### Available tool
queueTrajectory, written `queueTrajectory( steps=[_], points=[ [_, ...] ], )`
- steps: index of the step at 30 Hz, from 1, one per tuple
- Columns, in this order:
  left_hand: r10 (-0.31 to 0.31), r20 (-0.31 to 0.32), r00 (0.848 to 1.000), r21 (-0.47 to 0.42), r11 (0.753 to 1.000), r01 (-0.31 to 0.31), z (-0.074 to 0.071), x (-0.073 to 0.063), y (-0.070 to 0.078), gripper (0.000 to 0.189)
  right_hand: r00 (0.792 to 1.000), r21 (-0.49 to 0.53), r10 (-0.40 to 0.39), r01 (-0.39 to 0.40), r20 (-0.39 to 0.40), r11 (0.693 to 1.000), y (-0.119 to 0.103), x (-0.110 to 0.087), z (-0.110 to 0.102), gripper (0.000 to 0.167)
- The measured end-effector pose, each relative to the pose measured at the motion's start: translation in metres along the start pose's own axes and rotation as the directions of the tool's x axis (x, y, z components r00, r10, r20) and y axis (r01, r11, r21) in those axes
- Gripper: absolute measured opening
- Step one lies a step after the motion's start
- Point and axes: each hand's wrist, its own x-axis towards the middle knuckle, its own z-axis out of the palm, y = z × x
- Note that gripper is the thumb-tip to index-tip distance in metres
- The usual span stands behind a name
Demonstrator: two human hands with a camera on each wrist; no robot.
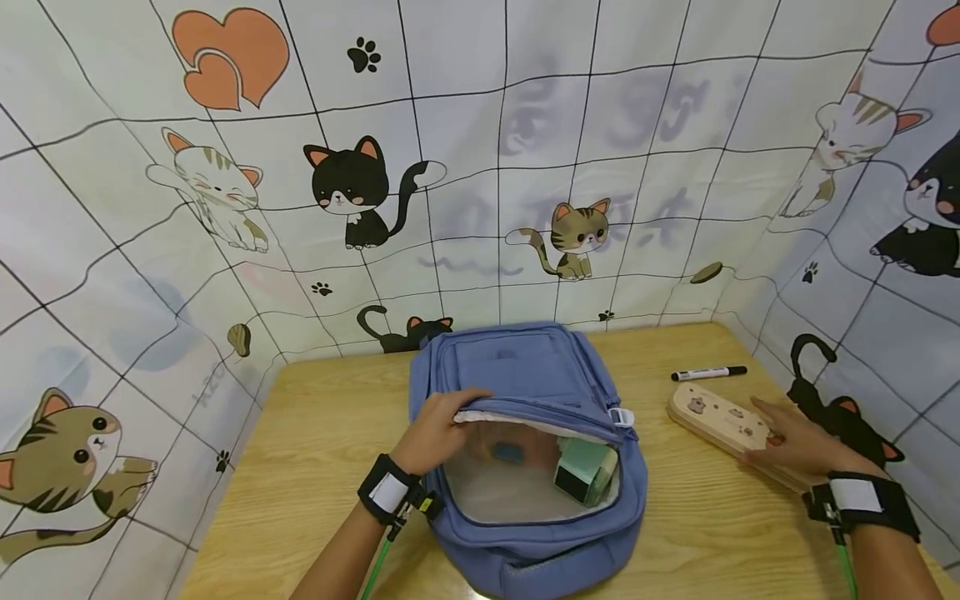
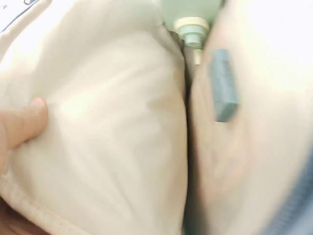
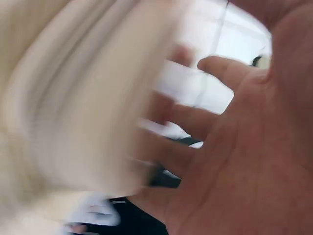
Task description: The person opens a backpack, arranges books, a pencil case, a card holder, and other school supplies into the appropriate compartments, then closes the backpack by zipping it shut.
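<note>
A blue backpack (image 1: pixel 510 358) lies on the table with its main pocket unzipped and its pale lining showing. My left hand (image 1: pixel 438 429) pinches the edge of the pocket's flap and holds it raised, the thumb on the lining side. Inside the pocket are a green boxy item (image 1: pixel 592 468) with a dark panel and a small blue-grey block (image 2: pixel 224 88). To the right of the bag, my right hand (image 1: pixel 806 442) grips a beige pencil case (image 1: pixel 716 419) with small printed figures. In the right wrist view the case is blurred, its side against the fingers.
A black-and-white marker pen (image 1: pixel 708 373) lies beyond the pencil case. The wooden table (image 1: pixel 322 467) meets a cat-print cloth wall (image 1: pixel 465 275) at the back and sides. A white buckle (image 1: pixel 621 417) sits on the bag's right edge.
</note>
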Motion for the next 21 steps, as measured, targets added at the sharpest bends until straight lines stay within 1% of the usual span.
queueTrajectory(
  steps=[2,3,4,6,9,10,12,14,15,16,17,18,19,20,21],
  points=[
    [-0.014,-0.044,0.999,-0.003,1.0,0.014,-0.002,0.007,0.001,0.031,1.0,0.037,0.002,-0.003,0.012,0.999,0.01,-0.004,0.008,0.097],
    [-0.019,-0.068,0.998,-0.003,1.0,0.019,-0.002,0.011,0.002,0.026,1.0,0.044,0.012,-0.013,0.009,0.999,0.012,-0.005,0.012,0.098],
    [-0.028,-0.093,0.995,-0.003,1.0,0.028,-0.002,0.015,0.002,0.022,1.0,0.044,0.019,-0.018,-0.003,0.999,0.012,-0.006,0.015,0.099],
    [-0.042,-0.135,0.99,-0.012,0.999,0.041,-0.001,0.02,0.002,0.016,0.999,0.009,0.024,-0.024,-0.047,1.0,0.01,-0.007,0.02,0.105],
    [-0.06,-0.176,0.983,-0.024,0.998,0.056,0.0,0.024,0.001,0.015,0.995,-0.048,0.023,-0.028,-0.101,0.998,0.002,-0.008,0.024,0.11],
    [-0.067,-0.183,0.981,-0.026,0.998,0.064,0.0,0.024,0.001,0.015,0.994,-0.05,0.025,-0.031,-0.108,0.998,-0.002,-0.009,0.024,0.108],
    [-0.076,-0.183,0.98,-0.026,0.997,0.072,0.001,0.024,0.001,0.015,0.992,-0.038,0.055,-0.059,-0.114,0.998,-0.015,-0.014,0.02,0.106],
    [-0.089,-0.177,0.98,-0.022,0.996,0.087,0.001,0.024,0.002,0.014,0.987,0.015,0.089,-0.088,-0.137,0.996,-0.035,-0.023,0.009,0.101],
    [-0.093,-0.176,0.98,-0.02,0.996,0.091,0.001,0.025,0.003,0.014,0.982,0.052,0.102,-0.094,-0.16,0.994,-0.049,-0.03,0.001,0.097],
    [-0.103,-0.172,0.98,-0.022,0.995,0.101,0.001,0.025,0.004,0.014,0.976,0.088,0.113,-0.097,-0.188,0.991,-0.064,-0.038,-0.009,0.094],
    [-0.113,-0.168,0.979,-0.026,0.994,0.111,0.001,0.026,0.004,0.013,0.969,0.127,0.106,-0.079,-0.223,0.989,-0.082,-0.046,-0.02,0.091],
    [-0.121,-0.166,0.979,-0.033,0.993,0.117,0.001,0.027,0.005,0.013,0.962,0.172,0.077,-0.032,-0.263,0.985,-0.103,-0.055,-0.03,0.087],
    [-0.131,-0.161,0.978,-0.039,0.991,0.126,0.001,0.029,0.006,0.012,0.954,0.213,0.033,0.032,-0.297,0.977,-0.124,-0.063,-0.04,0.084],
    [-0.138,-0.157,0.978,-0.046,0.99,0.132,0.0,0.03,0.007,0.011,0.942,0.24,-0.043,0.129,-0.333,0.962,-0.146,-0.071,-0.048,0.083],
    [-0.139,-0.154,0.978,-0.052,0.99,0.133,0.0,0.031,0.008,0.011,0.921,0.251,-0.129,0.232,-0.369,0.94,-0.169,-0.077,-0.053,0.083]
  ],
)
